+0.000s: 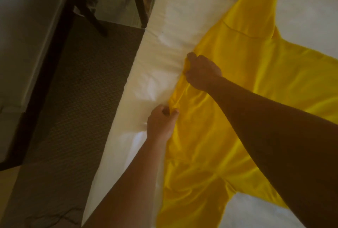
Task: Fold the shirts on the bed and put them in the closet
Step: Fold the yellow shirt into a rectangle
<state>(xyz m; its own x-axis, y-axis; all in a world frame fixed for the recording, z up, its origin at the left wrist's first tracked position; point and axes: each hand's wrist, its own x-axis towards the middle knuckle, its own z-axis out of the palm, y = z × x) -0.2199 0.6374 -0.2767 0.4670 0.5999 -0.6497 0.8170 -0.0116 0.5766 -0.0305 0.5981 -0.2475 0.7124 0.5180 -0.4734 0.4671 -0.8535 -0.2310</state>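
Shirt: a yellow T-shirt (237, 85) lies spread flat on the white bed (182, 17), its left edge running along the side of the mattress, one sleeve reaching toward the far end and another spread near the bottom of the view.
Left hand: the left hand (161, 125) pinches the shirt's edge between thumb and curled fingers, right at the mattress side.
Right hand: the right hand (203, 72) grips the same edge farther up, fingers curled over a bunched fold of fabric.
Between hands: the cloth is gathered into small creases.
Floor: a dark patterned rug (76, 90) lies beside the bed.
Furniture: dark chair legs (91, 13) stand at the rug's far end.
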